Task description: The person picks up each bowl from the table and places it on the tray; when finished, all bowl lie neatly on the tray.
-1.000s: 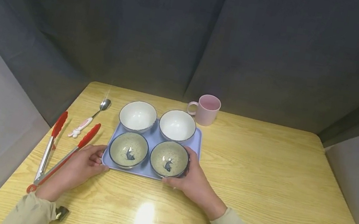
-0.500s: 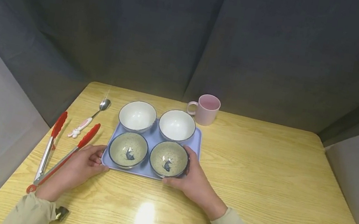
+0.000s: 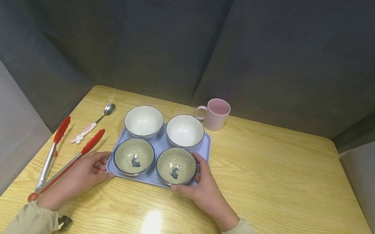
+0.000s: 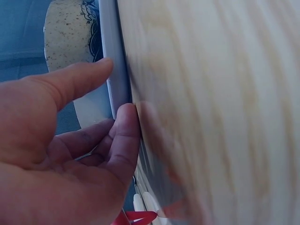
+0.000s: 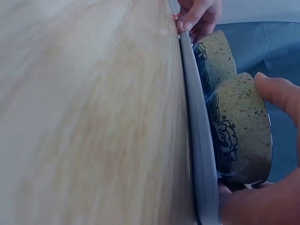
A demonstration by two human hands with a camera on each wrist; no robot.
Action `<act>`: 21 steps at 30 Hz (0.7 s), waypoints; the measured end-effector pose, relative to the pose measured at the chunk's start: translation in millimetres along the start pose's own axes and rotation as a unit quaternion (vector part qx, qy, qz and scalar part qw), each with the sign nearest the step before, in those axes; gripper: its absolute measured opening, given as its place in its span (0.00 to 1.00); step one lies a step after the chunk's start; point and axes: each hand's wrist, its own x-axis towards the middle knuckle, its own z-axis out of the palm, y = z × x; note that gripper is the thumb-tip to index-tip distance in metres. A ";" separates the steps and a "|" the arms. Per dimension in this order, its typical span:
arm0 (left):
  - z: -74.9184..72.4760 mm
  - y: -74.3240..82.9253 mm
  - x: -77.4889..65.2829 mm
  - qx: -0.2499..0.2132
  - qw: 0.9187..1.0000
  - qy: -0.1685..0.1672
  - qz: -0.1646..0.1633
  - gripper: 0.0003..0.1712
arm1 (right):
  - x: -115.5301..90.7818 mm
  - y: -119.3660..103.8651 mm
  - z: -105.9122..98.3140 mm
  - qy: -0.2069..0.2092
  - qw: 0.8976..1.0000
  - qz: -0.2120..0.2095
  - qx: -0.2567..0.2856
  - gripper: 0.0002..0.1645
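Note:
A lavender tray (image 3: 207, 146) bears two white bowls at the back and two speckled, fish-patterned bowls in front. My left hand (image 3: 84, 170) holds the tray's front left corner, thumb (image 4: 96, 77) against its front edge and fingers curled by the corner. Around the right speckled bowl (image 3: 176, 164) curves my right hand (image 3: 210, 195). Its thumb (image 5: 276, 91) touches the bowl's side near the rim, while the other fingers are partly hidden on the far side, low by the tray. The left speckled bowl (image 3: 134, 155) stands beside it, with no hand on it.
Red-tipped tongs (image 3: 55, 174) lie spread beside my left forearm. A spoon with a rabbit handle (image 3: 89, 128) lies beyond them. Behind the tray stands a pink mug (image 3: 216, 117). Dark cloth (image 3: 162, 40) hangs along the table's back edge.
My right hand has shifted very slightly to the right, its fingers showing a little more beside the bowl. The left hand, tray and bowls look almost unmoved.

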 end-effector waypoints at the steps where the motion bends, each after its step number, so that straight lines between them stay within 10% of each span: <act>1: -0.2 -0.3 0.2 0.002 1.000 0.000 0.001 0.42 | -0.5 -0.2 -0.4 0.001 1.000 0.002 0.003 0.75; 21: -17.5 11.3 -16.2 0.099 0.995 0.023 0.005 0.25 | -8.7 2.8 -22.0 -0.004 0.999 -0.032 -0.015 0.57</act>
